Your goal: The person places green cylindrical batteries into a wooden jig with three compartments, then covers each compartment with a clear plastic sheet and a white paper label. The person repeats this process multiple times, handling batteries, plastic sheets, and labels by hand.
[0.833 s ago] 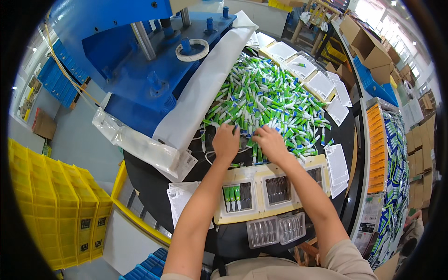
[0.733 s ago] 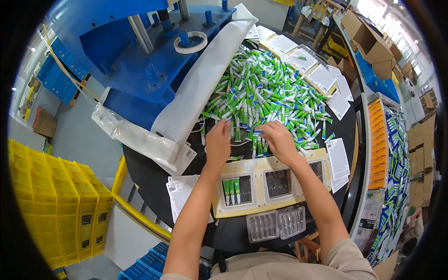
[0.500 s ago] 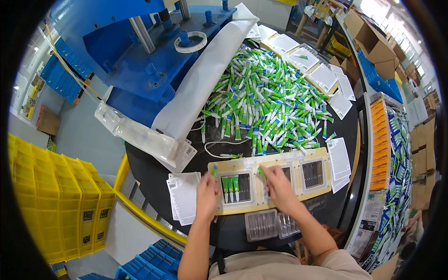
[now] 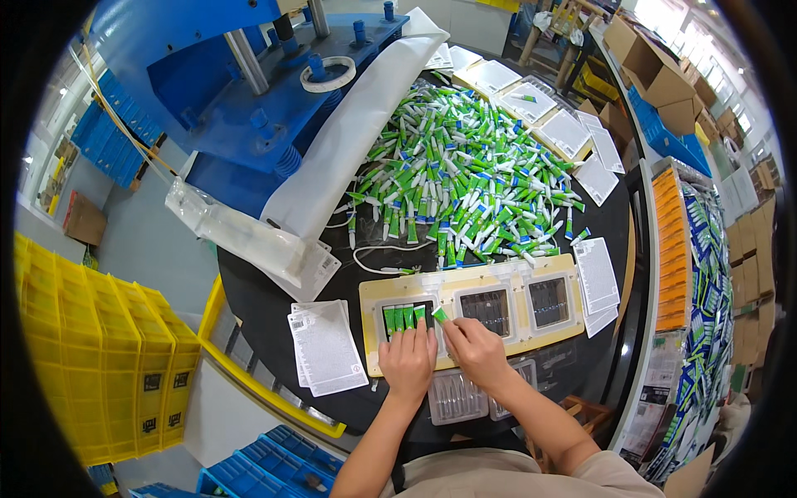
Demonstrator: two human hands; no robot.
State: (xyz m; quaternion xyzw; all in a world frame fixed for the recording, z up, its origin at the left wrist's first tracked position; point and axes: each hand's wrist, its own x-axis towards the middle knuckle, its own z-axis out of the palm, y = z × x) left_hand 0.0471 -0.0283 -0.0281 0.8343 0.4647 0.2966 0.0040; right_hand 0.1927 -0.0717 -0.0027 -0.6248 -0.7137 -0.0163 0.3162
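A cream-framed tray (image 4: 369, 292) with three clear-lined windows lies at the table's near side. Small green tubes (image 4: 398, 319) with white caps stand side by side in its left window. My left hand (image 4: 407, 365) reaches over that window, fingers close together at the rightmost tube (image 4: 419, 313), partly covering the row. Just to the right, my right hand (image 4: 477, 353) pinches another green tube (image 4: 440, 314) above the divider between the left and middle windows. The middle window (image 4: 486, 311) and right window (image 4: 550, 302) show dark slots without tubes.
A big heap of green and white tubes (image 4: 465, 166) covers the table beyond the tray. Printed cards (image 4: 332, 357) lie left, more cards (image 4: 598, 278) right. Clear blister trays (image 4: 458, 398) sit at the near edge. A blue press (image 4: 249, 116) stands back left; yellow crates (image 4: 100, 357) stand left.
Both hands have come together at the tray's left window. The left hand has brought its tube to the row; the right hand has moved left with its own tube.
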